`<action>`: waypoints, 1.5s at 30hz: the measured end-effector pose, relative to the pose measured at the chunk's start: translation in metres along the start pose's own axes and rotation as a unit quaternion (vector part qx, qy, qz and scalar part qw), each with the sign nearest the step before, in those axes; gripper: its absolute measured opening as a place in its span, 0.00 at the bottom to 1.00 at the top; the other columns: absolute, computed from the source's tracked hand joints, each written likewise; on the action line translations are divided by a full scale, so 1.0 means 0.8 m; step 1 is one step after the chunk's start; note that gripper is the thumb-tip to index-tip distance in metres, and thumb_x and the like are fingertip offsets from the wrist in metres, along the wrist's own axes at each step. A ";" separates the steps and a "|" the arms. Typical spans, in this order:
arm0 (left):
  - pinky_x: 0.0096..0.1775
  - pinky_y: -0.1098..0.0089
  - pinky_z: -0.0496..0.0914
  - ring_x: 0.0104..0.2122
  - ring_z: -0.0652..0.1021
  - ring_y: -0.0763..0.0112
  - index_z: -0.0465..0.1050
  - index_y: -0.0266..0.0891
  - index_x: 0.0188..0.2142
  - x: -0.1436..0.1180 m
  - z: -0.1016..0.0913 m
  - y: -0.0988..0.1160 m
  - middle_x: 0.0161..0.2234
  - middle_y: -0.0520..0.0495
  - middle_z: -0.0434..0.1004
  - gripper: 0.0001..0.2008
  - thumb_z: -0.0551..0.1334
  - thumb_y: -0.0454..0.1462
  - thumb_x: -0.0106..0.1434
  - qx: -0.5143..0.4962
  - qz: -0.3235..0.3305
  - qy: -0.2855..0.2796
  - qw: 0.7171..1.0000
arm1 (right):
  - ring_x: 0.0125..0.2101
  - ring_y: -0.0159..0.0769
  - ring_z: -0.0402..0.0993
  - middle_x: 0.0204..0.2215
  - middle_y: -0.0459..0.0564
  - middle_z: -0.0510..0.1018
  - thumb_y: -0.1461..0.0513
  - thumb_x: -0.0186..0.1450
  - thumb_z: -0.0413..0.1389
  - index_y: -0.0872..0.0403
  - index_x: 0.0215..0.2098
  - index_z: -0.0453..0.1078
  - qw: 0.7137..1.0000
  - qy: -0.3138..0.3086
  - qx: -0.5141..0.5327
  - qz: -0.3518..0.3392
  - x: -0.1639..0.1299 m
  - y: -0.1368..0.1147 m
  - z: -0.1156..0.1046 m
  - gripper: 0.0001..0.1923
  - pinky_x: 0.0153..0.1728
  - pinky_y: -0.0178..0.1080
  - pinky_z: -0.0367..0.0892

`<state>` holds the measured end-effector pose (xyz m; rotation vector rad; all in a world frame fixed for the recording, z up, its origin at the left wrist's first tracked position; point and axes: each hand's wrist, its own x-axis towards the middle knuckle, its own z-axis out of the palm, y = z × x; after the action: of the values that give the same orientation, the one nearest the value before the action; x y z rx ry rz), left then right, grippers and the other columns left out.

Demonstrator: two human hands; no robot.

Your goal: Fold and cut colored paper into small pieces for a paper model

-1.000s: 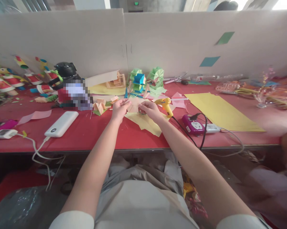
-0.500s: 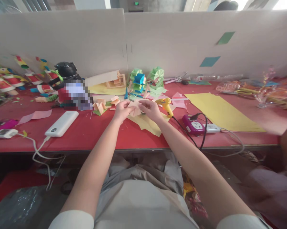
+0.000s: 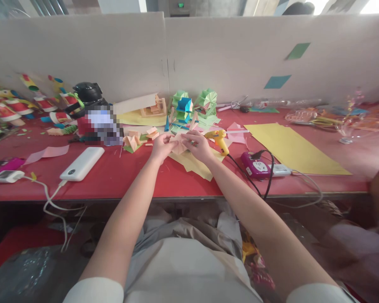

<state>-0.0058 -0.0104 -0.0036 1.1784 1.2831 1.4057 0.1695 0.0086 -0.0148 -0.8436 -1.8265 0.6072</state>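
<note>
Both hands closed on a folded peach paper piece (image 3: 179,145) above the red table (image 3: 120,176).

Left hand (image 3: 160,146) curled, fingertips pinching the piece's left edge; right hand (image 3: 199,145) curled over its right side, fingers pressing down on top. Held just over yellow sheets (image 3: 197,165), near the table's middle, left of the yellow glue gun (image 3: 220,139). Long axis seemingly left to right; pointed end hard to make out.

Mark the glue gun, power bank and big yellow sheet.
glue gun (image 3: 220,138), head view, yellow body.
power bank (image 3: 82,163), head view, top face.
yellow sheet (image 3: 290,147), head view, bare middle.
</note>
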 end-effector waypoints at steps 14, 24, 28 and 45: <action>0.27 0.72 0.69 0.31 0.78 0.67 0.74 0.39 0.39 -0.005 0.001 0.006 0.34 0.47 0.80 0.11 0.66 0.35 0.54 0.050 0.027 -0.001 0.998 | 0.43 0.42 0.75 0.47 0.56 0.76 0.58 0.66 0.58 0.51 0.50 0.79 0.999 0.006 -0.038 -0.034 0.000 0.009 0.003 0.16 0.43 0.45 0.74; 0.27 0.71 0.70 0.28 0.78 0.67 0.70 0.39 0.39 -0.005 0.003 0.008 0.32 0.47 0.79 0.10 0.64 0.32 0.57 0.031 0.010 -0.006 0.999 | 0.43 0.43 0.75 0.47 0.57 0.77 0.58 0.66 0.58 0.53 0.49 0.80 0.998 0.012 -0.046 -0.033 0.000 0.007 0.003 0.16 0.43 0.46 0.74; 0.26 0.72 0.69 0.26 0.77 0.68 0.68 0.40 0.40 -0.008 0.003 0.011 0.29 0.49 0.78 0.12 0.64 0.31 0.57 0.034 0.015 -0.004 0.999 | 0.43 0.43 0.75 0.48 0.57 0.77 0.59 0.65 0.58 0.53 0.49 0.79 0.998 0.014 -0.048 -0.027 0.000 0.008 0.003 0.16 0.42 0.45 0.74; 0.26 0.75 0.66 0.24 0.75 0.73 0.65 0.42 0.38 -0.008 0.002 0.011 0.26 0.54 0.76 0.13 0.64 0.31 0.55 0.033 0.045 -0.001 0.998 | 0.38 0.39 0.75 0.46 0.57 0.77 0.58 0.65 0.58 0.54 0.48 0.79 0.999 0.010 -0.035 -0.002 0.000 0.004 0.004 0.16 0.41 0.45 0.74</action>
<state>-0.0030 -0.0173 0.0043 1.2952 1.2968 1.4358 0.1675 0.0106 -0.0185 -0.8894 -1.8401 0.5335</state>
